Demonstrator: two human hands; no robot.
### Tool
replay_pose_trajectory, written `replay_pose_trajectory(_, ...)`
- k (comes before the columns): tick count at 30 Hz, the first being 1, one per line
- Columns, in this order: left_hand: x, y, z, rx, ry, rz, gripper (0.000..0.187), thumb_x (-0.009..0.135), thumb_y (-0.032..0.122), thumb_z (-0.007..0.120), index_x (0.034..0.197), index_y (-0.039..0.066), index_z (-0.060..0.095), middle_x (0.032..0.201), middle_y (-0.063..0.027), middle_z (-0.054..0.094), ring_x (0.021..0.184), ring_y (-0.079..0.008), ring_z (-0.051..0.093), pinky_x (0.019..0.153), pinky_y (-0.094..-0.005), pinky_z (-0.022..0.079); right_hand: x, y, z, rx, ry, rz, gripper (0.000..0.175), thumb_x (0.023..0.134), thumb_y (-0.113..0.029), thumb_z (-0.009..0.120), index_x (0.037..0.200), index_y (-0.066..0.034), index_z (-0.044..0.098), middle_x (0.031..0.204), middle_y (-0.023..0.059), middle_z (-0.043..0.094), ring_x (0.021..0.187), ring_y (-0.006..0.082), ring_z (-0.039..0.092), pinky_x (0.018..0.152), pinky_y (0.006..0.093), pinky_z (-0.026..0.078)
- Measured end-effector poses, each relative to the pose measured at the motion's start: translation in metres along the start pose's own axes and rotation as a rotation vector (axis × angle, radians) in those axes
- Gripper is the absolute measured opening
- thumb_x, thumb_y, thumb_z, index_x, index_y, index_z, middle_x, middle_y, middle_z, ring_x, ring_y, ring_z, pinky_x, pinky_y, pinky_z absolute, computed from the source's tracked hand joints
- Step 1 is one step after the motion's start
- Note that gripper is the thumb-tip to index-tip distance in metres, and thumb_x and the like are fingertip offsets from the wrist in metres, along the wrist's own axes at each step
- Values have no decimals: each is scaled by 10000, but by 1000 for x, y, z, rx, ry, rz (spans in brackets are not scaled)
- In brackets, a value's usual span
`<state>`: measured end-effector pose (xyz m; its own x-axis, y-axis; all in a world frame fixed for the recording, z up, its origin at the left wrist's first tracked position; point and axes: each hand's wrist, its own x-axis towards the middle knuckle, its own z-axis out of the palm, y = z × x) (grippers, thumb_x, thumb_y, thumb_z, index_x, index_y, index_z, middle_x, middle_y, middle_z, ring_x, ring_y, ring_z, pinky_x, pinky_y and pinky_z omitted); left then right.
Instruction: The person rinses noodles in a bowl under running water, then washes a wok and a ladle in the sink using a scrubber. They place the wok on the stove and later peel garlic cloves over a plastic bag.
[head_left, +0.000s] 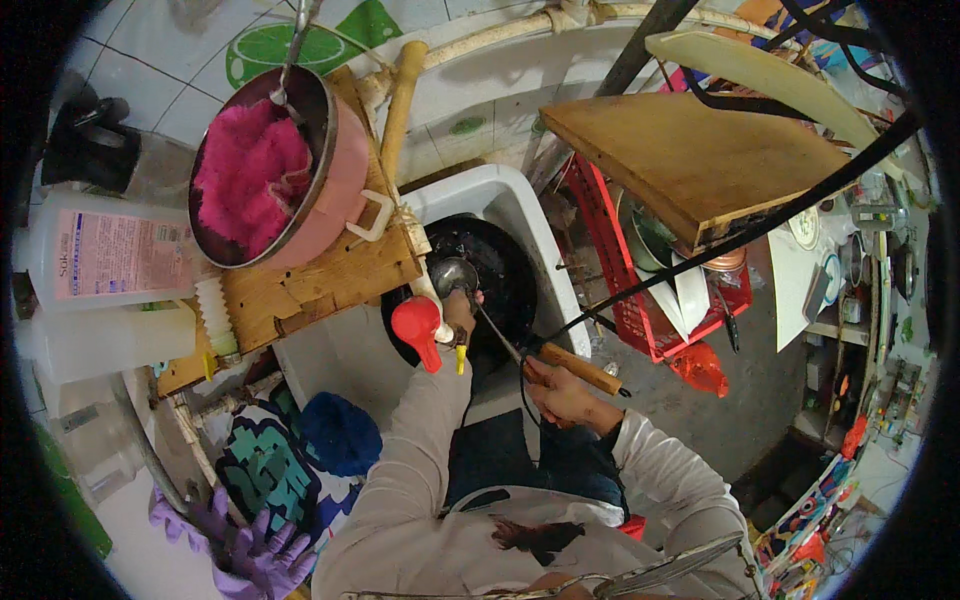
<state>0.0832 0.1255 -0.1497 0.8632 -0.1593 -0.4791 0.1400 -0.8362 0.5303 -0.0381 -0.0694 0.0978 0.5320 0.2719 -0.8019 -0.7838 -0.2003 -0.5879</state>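
Note:
A metal ladle (454, 276) lies over a black wok (504, 262) in the white sink (559, 262). My left hand (460, 309) grips it just below the bowl, partly hidden behind a tap with a red handle (416, 322). Closed around the lower end of the ladle's shaft is my right hand (559, 391), beside a wooden handle (581, 369) that appears to belong to the wok. A thin black cord (523, 386) loops by my right fingers. The wok's inside looks dark and wet.
At left, a pink pot (349, 172) with a pink cloth stands on a wooden board (315, 300) near plastic jugs (120, 251). Purple gloves (262, 555) hang lower left. At right are a wooden tabletop (690, 150), a red crate (611, 270) and a black cable (720, 247).

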Motion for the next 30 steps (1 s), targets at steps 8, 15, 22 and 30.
replay_pose_trajectory(8, 21, -46, -51, 188, 456, 532, 305, 819, 87, 618, 1109, 34, 541, 1081, -248, 553, 914, -457, 561, 768, -521, 451, -9, 22, -19, -784, 428, -411, 602, 811, -73, 549, 1385, -55, 369, 929, 169, 636, 736, 304, 663, 602, 409, 535)
replay_pose_trajectory(15, 48, -68, -15, -252, 329, -184, 335, 883, 207, 586, 1190, 78, 550, 1117, -248, 512, 1048, -448, 483, 911, -448, 409, -16, 17, -30, -1219, 490, -336, 687, 739, -37, 581, 1390, -125, 381, 886, 150, 598, 694, 343, 644, 584, 447, 525)
replay_pose_trajectory(22, 31, 1, -68, 232, 607, 403, 366, 774, 217, 694, 1091, 78, 574, 1218, -166, 467, 1119, -397, 433, 945, -507, 373, -24, 21, -32, -1200, 434, -296, 651, 787, -75, 560, 1407, -76, 360, 938, 181, 593, 705, 325, 662, 582, 419, 544)
replay_pose_trajectory(30, 76, -78, 2, -408, 334, 18, 224, 762, 80, 605, 985, 64, 595, 902, -94, 619, 814, -296, 607, 752, -419, 503, -18, 28, -28, -1185, 493, -196, 659, 761, -90, 580, 1385, -45, 373, 960, 186, 602, 745, 347, 665, 627, 437, 545)
